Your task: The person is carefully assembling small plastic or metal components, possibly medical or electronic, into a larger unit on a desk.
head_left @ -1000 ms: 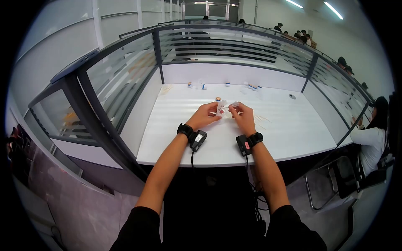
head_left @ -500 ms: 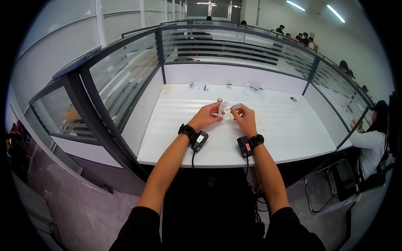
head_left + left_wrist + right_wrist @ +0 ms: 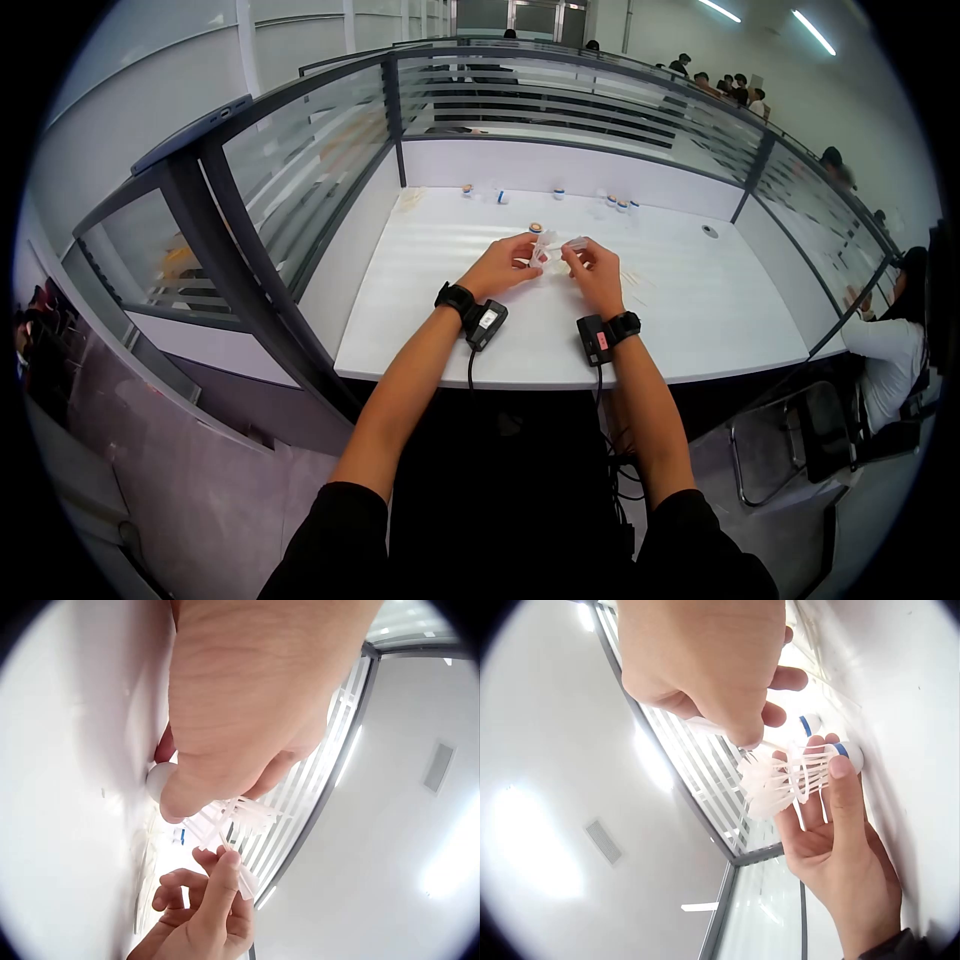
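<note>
A white feather shuttlecock [image 3: 804, 776] with a blue-banded cork base lies across my left hand [image 3: 506, 264], gripped between the thumb and fingers. In the left wrist view its pale cork [image 3: 159, 781] shows beside the thumb, and the feather ends point toward the other hand. My right hand [image 3: 597, 277] pinches a loose white feather [image 3: 247, 882] by thumb and fingertips, close to the shuttlecock's open skirt. Just beyond the left hand, another cork [image 3: 536, 228] with a blue band sits on the white desk [image 3: 440, 340].
Several blue-banded corks or shuttlecocks, such as one white-and-blue piece [image 3: 502, 198], stand or lie along the back of the desk. Thin pale sticks [image 3: 634, 286] are scattered right of the hands, more at the back left. Partition panels [image 3: 560, 160] enclose three sides. A seated person [image 3: 888, 345] is at right.
The head view has tilted, so the desk and hands appear slightly higher and farther right. Both hands keep nearly the same hold, with the feather beside the shuttlecock.
</note>
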{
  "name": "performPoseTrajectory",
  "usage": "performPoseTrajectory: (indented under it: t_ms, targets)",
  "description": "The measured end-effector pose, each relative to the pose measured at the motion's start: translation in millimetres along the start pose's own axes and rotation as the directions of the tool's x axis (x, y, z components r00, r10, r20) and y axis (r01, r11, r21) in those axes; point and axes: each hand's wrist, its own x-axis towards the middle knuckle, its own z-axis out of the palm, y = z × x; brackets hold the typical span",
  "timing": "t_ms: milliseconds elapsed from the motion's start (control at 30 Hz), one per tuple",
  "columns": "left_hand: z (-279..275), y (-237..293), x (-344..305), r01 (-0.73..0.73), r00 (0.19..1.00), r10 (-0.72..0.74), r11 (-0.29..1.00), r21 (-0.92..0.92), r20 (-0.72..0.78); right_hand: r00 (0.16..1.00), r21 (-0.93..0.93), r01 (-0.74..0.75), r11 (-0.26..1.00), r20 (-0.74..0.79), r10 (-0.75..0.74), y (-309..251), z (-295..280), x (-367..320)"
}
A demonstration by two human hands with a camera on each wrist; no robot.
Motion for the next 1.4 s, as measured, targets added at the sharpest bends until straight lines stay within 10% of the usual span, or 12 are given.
performPoseTrajectory:
  t_ms: [1400]
  targets:
    - [0,-12,6,-0.034,0.999,0.035,0.998,0.059,-0.016,0.999,0.035,0.034,0.999,0.001,-0.034,-2,2,1]
